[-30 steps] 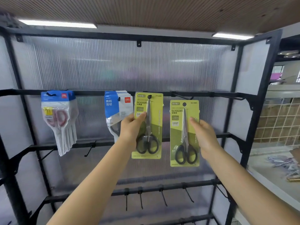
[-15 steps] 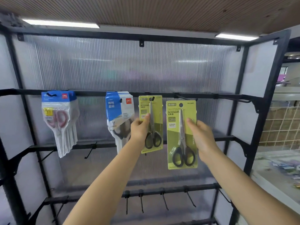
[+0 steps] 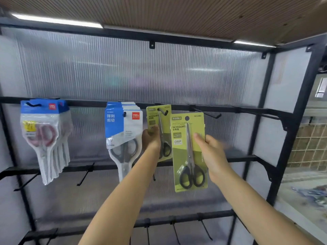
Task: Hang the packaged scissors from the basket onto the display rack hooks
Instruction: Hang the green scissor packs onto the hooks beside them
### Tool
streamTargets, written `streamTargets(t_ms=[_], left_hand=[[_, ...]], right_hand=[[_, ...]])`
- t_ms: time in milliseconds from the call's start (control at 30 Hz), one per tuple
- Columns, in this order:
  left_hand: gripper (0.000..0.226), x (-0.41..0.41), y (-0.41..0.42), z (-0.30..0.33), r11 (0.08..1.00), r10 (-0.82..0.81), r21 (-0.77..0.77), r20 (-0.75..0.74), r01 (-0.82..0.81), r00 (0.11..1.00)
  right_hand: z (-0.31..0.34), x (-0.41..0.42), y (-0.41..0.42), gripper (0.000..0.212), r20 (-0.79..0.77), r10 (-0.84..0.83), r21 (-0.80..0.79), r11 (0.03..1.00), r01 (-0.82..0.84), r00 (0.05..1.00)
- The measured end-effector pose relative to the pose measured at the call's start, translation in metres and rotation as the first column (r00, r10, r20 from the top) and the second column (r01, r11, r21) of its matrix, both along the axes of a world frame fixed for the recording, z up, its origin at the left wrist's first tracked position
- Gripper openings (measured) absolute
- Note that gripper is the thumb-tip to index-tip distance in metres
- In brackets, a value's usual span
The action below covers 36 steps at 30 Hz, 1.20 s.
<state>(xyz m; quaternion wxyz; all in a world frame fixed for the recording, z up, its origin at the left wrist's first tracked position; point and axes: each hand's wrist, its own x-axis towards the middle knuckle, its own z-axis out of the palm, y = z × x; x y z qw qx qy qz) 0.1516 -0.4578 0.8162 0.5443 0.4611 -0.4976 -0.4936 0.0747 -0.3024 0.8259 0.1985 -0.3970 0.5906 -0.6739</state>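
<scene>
While left hand (image 3: 150,138) pinches the hung green pack (image 3: 159,121), right hand (image 3: 210,152) grips second scissors pack (image 3: 188,152) upright, its hole just below-right of that hook (image 3: 161,111); right hand nearer.

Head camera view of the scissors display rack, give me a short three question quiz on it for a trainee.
1. True or false: the green card pack of black-handled scissors held by the right hand already hangs on a hook.
2. Which hand grips the green pack threaded on the black metal hook? A) left hand B) right hand
3. Fill in: left of that hook hang two bunches of scissor packs with ____ headers.

Key: 1 false, its round hole is free, below the bar. 2 A. 3 blue.
</scene>
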Motion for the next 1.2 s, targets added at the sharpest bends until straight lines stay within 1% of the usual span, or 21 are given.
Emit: streamTargets(t_ms=[100,167,300,467,567,633,667,733,767,800,833,867,900,967,1033,1067,1100,1200], left_hand=[[0.034,-0.003,-0.011,-0.002,0.999,0.026,-0.044,0.023,-0.025,0.999],[0.031,-0.004,-0.017,-0.004,0.998,0.039,-0.058,0.009,-0.039,0.999],[0.04,-0.009,-0.027,-0.005,0.999,0.029,-0.02,-0.026,-0.029,0.999],[0.044,-0.013,-0.037,-0.005,1.0,0.022,0.001,-0.035,-0.022,0.999],[0.044,-0.014,-0.041,-0.006,0.999,0.053,0.012,-0.027,-0.053,0.998],[0.046,-0.016,-0.038,-0.007,0.995,0.096,-0.005,0.01,-0.096,0.995],[0.052,-0.016,-0.033,-0.008,0.993,0.116,-0.028,0.049,-0.115,0.992],[0.063,-0.015,-0.015,-0.012,0.989,0.136,-0.076,0.136,-0.127,0.981],[0.063,-0.014,-0.003,-0.017,0.989,0.126,-0.101,0.153,-0.111,0.98],[0.055,-0.013,0.011,-0.022,0.987,0.099,-0.137,0.147,-0.079,0.984],[0.041,-0.012,0.021,-0.031,0.986,0.049,-0.164,0.115,-0.03,0.992],[0.027,-0.01,0.036,-0.038,0.985,-0.025,-0.171,0.063,0.035,0.998],[0.023,-0.005,0.05,-0.045,0.979,-0.119,-0.162,0.019,0.12,0.993],[0.036,0.006,0.075,-0.056,0.939,-0.318,-0.152,-0.043,0.308,0.947],[0.044,0.02,0.096,-0.061,0.853,-0.51,-0.188,-0.093,0.488,0.855],[0.048,0.026,0.104,-0.062,0.828,-0.55,-0.186,-0.081,0.529,0.832],[0.047,0.031,0.109,-0.063,0.822,-0.558,-0.183,-0.064,0.54,0.828],[0.014,0.044,0.122,-0.061,0.869,-0.47,-0.179,-0.014,0.461,0.882]], right_hand=[[0.0,-0.004,-0.005,0.018,0.001,0.008,-0.013,1.0,-0.008,1.0],[0.0,-0.005,-0.007,0.017,0.0,0.003,-0.012,1.0,-0.003,1.0],[-0.001,-0.009,-0.007,0.016,0.007,0.008,-0.014,1.0,-0.008,1.0],[-0.004,-0.017,-0.004,0.017,0.005,-0.016,-0.011,1.0,0.016,1.0],[-0.004,-0.022,-0.001,0.017,0.011,-0.024,-0.009,1.0,0.024,1.0],[-0.005,-0.025,0.001,0.018,0.002,-0.034,-0.005,0.999,0.034,0.999],[-0.005,-0.025,0.002,0.018,0.0,-0.036,-0.003,0.999,0.036,0.999],[-0.005,-0.024,0.004,0.018,-0.001,-0.037,0.001,0.999,0.037,0.999],[-0.005,-0.023,0.005,0.018,-0.001,-0.035,0.0,0.999,0.035,0.999],[-0.005,-0.022,0.007,0.018,-0.001,-0.03,0.0,1.0,0.03,1.0],[-0.006,-0.021,0.008,0.019,-0.003,-0.022,0.002,1.0,0.022,1.0],[-0.007,-0.019,0.009,0.02,-0.007,-0.012,0.004,1.0,0.012,1.0],[-0.008,-0.017,0.01,0.022,-0.014,-0.005,0.005,1.0,0.005,1.0],[-0.01,-0.012,0.011,0.024,-0.017,-0.002,0.011,1.0,0.002,1.0],[-0.013,-0.006,0.01,0.021,0.0,0.013,-0.007,1.0,-0.013,1.0],[-0.014,-0.002,0.009,0.019,0.01,0.027,-0.016,1.0,-0.027,1.0],[-0.016,0.001,0.008,0.017,0.017,0.046,-0.022,0.999,-0.046,0.999],[-0.018,0.01,0.006,0.015,0.001,0.107,-0.024,0.994,-0.107,0.994]])
